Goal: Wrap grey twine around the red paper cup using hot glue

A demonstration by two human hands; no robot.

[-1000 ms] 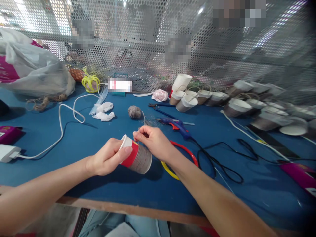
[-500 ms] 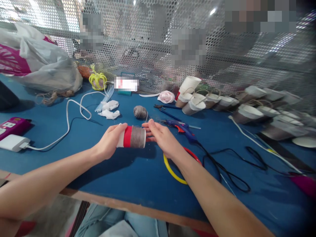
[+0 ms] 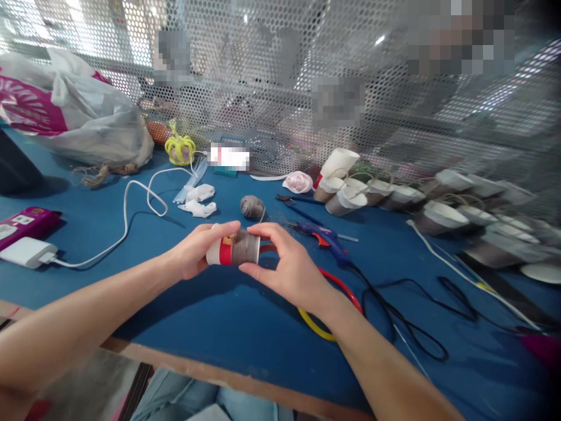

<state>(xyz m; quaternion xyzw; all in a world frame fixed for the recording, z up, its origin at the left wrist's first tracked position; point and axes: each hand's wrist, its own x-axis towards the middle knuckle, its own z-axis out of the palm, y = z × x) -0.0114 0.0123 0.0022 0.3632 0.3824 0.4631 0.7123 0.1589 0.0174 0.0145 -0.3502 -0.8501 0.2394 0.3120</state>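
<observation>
A paper cup (image 3: 225, 254), white and red with grey yarn wound round one end, lies sideways between my hands above the blue table. My left hand (image 3: 199, 248) is wrapped round its white end, the thumb along the top. At the yarn-wrapped end, my right hand (image 3: 287, 263) grips the rim, thumb below and fingers above. Just behind the cup sits a ball of grey yarn (image 3: 252, 207), and a strand runs from it toward my right fingers. A blue hot glue gun (image 3: 326, 237) lies to the right of my right hand.
Yarn-wrapped cups (image 3: 346, 200) stand in a row at the back right. Blue-handled pliers (image 3: 302, 207) lie behind the glue gun. A red and yellow ring (image 3: 313, 324) is partly under my right forearm. At left are a white cable (image 3: 125, 216), a power strip (image 3: 30, 225) and a plastic bag (image 3: 96, 123).
My right hand has turned and closed from spread fingers onto the cup's yarn-covered end. My left thumb has moved along the cup, which has rotated a little. The view has shifted slightly.
</observation>
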